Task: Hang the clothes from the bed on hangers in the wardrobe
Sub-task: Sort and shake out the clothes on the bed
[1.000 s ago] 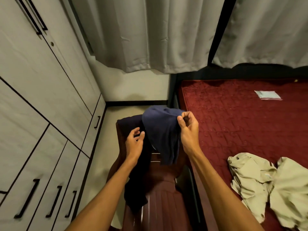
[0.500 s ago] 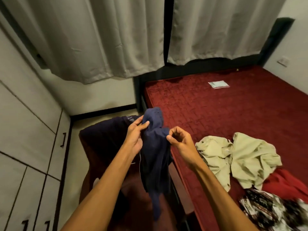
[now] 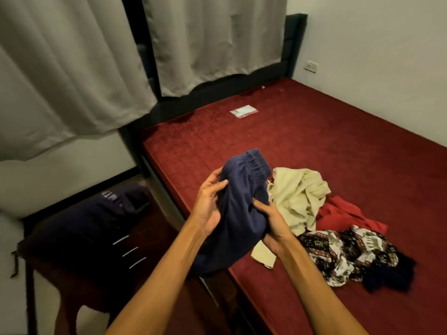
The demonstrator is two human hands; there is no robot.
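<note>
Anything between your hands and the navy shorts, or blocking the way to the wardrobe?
Nothing between them: left hand and right hand grip the navy shorts above the edge of the bed. The wardrobe is out of view, so that path can't be judged; a wooden stand draped in dark cloth sits left of the bed.

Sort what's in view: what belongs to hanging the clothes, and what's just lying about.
Job: navy garment, held in left hand and right hand; cream garment, red garment and patterned garment on the bed.
Lying about: plastic packet on the bed; curtains; wall socket; dark cloth over the wooden stand.
</note>
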